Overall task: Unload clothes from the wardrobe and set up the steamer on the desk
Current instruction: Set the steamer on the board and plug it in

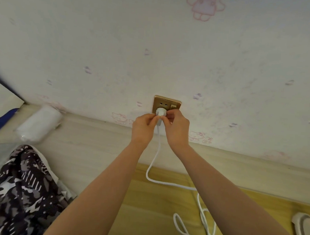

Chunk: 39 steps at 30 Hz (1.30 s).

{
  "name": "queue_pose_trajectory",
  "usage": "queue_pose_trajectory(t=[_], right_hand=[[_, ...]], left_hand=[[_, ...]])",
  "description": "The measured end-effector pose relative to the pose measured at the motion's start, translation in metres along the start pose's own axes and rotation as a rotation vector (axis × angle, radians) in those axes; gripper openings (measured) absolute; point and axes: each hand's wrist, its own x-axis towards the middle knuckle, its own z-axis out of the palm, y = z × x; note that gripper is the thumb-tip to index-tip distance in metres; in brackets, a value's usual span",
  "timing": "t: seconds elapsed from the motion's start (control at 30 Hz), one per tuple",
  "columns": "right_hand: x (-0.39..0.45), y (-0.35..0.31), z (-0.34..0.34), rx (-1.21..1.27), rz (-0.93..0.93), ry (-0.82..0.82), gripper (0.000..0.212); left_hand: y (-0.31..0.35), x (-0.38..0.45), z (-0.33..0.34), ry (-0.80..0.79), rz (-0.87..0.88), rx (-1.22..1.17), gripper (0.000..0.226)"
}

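- Steamer plug sits at the gold wall socket, low on the wall just above the counter; I keep it square so the pins go in straight.
- My left hand pinches the plug's left side, where the cord leaves it.
- My right hand pinches its right side; the plug lies between both.
- The slack cord trails right across the counter.

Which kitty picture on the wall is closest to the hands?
The faint pink kitty drawing low on the wall, just beside the left hand. The others sit farther off.
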Motion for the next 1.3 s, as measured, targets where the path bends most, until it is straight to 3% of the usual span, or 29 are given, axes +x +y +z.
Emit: queue_pose_trajectory(t=[0.3, 0.63, 0.97, 1.07, 1.13, 1.3], right_hand=[[-0.039, 0.005, -0.045, -0.334, -0.039, -0.209, 0.038], [-0.141, 0.077, -0.126, -0.658, -0.234, -0.46, 0.044], [-0.262, 0.152, -0.22, -0.798, -0.25, -0.456, 0.036], [-0.298, 0.169, -0.244, -0.797, -0.209, -0.455, 0.039], [-0.324, 0.177, -0.254, -0.781, -0.198, -0.422, 0.037], [-0.384, 0.187, -0.263, -0.754, -0.153, -0.258, 0.038]], left_hand=[[-0.004, -0.042, -0.016, 0.0, -0.086, 0.096, 0.032], [-0.005, -0.186, 0.016, -0.054, 0.049, 0.472, 0.035], [-0.024, -0.345, 0.092, -0.21, 0.267, 0.764, 0.036], [-0.026, -0.375, 0.108, -0.19, 0.386, 0.798, 0.031], [-0.021, -0.388, 0.117, -0.199, 0.446, 0.808, 0.024], [-0.009, -0.421, 0.126, -0.261, 0.616, 0.82, 0.036]])
